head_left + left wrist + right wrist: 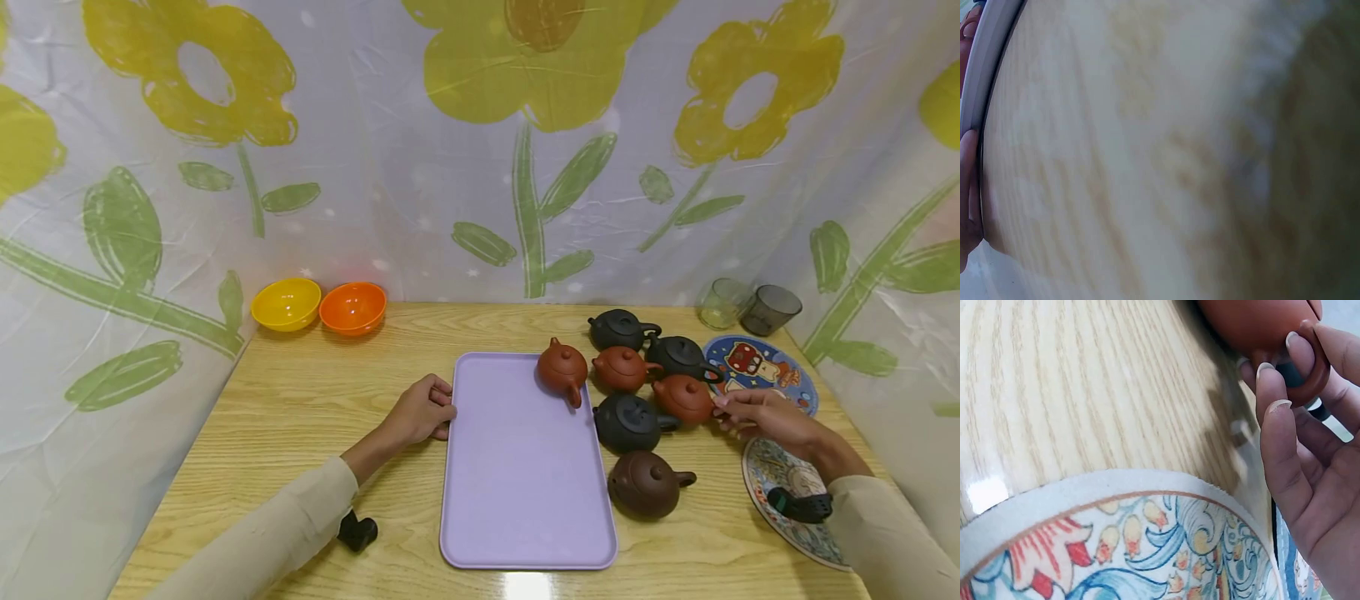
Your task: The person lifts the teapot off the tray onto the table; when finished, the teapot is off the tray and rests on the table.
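Note:
My left hand [422,410] grips the left rim of a lilac tray [525,500]; in the left wrist view fingers [969,181] show against the tray's edge [988,56]. With its right hand [772,421], the person pinches the handle of a reddish-brown teapot [683,399]. Close up, the right wrist view shows fingertips on the looped handle [1317,384]. Another reddish teapot [562,369] sits on the tray's top right corner. Beside the tray stand a third reddish teapot [621,369], a dark brown teapot [647,485] and three black teapots [628,423].
A yellow bowl [287,305] and an orange bowl [353,308] stand at the back left. Two glasses [771,310] are at the back right, near a round blue mat [802,387]. A patterned round mat [765,492] lies under the right forearm. Flowered cloth [360,208] surrounds the table.

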Tool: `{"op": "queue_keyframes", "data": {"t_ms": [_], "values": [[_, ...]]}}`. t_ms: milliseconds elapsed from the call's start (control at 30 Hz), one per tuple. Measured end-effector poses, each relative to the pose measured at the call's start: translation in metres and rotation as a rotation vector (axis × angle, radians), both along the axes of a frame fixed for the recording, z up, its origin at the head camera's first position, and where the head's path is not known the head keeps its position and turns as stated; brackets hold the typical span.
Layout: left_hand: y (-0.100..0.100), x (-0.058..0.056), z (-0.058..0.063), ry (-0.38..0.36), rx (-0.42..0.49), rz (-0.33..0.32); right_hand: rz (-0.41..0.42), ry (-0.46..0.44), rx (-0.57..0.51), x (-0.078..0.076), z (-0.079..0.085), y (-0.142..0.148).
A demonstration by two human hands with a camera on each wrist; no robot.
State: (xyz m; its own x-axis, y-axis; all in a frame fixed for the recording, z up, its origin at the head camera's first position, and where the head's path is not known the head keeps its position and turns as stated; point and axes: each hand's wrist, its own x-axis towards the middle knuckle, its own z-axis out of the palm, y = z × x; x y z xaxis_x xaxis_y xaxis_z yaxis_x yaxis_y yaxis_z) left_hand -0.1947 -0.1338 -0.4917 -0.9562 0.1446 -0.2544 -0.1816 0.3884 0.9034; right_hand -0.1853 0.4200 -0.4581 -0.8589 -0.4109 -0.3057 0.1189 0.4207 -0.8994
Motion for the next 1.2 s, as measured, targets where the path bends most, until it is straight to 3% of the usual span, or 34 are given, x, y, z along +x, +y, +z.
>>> {"op": "queue_keyframes", "data": {"t_ms": [300, 667, 833, 1033, 1200], "values": [[0.000, 0.001, 0.001, 0.001, -0.009, -0.008, 0.056, -0.040, -0.022, -0.001, -0.003, 0.002], [-0.001, 0.001, 0.004, 0.004, -0.009, -0.011, 0.035, -0.056, 0.030, -0.002, 0.003, -0.001], [-0.001, 0.001, 0.004, 0.002, -0.011, -0.005, -0.015, -0.024, 0.085, 0.000, 0.003, -0.004], [-0.001, 0.002, 0.005, 0.010, -0.013, -0.011, -0.168, 0.058, 0.214, 0.004, 0.003, -0.006], [-0.001, 0.000, 0.003, 0.005, -0.005, -0.011, -0.229, 0.133, 0.233, 0.005, 0.011, -0.004]]}}
